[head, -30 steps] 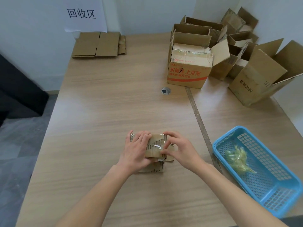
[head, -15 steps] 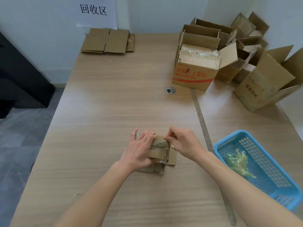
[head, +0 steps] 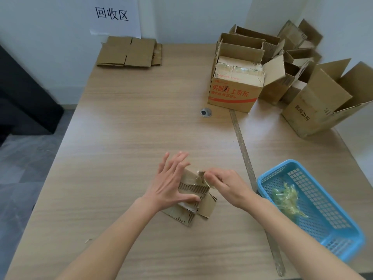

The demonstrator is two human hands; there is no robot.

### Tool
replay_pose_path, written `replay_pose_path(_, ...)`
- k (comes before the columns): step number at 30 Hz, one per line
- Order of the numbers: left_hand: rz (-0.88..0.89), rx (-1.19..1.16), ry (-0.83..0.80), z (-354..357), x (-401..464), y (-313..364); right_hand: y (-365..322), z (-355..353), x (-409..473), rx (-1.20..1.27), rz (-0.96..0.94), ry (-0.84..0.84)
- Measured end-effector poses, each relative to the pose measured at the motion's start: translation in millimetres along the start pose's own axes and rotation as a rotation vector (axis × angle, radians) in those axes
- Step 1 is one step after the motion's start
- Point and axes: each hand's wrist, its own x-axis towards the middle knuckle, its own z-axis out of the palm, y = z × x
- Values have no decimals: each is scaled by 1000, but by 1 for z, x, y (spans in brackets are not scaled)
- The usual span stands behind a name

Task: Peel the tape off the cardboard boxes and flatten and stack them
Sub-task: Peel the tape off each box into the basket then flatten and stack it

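Observation:
A small cardboard box (head: 198, 196) with torn, ribbed patches lies on the wooden table (head: 125, 138) in front of me. My left hand (head: 171, 182) presses on its left side with straight, spread fingers and the thumb along its lower edge. My right hand (head: 226, 185) pinches a strip of clear tape (head: 205, 179) at the box's top edge. A stack of flattened cardboard (head: 129, 52) lies at the table's far left corner. Several unflattened boxes stand at the far right, the nearest with red print (head: 234, 91).
A blue plastic basket (head: 314, 211) holding crumpled tape (head: 287, 201) sits at my right. A paper sign (head: 113, 16) hangs on the wall above the flat stack. A round cable hole (head: 205, 112) and a table seam (head: 244, 150) lie mid-table.
My left hand has spread its fingers flat on the box. My right hand has shifted along the top edge, lifting tape. The box has turned slightly.

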Motion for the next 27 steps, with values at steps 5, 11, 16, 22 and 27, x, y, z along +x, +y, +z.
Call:
replay_pose_path(5,-409,30,153,2,-10,24,11,15,-8,-24,10,173)
replay_pose_path(11,-912,-611,152,17,-25,46,4,25,-19,-149,-31,265)
replay_pose_path(16,-732,-846,-162,5,-14,33,2,2,-33,-8,52,-18)
replay_pose_path(22,-625,-919,-323,-6,0,40,1,-17,-26,-96,37,-71)
replay_pose_path(27,-584,-920,-372,-12,1,36,3,-8,-20,-158,-73,-172)
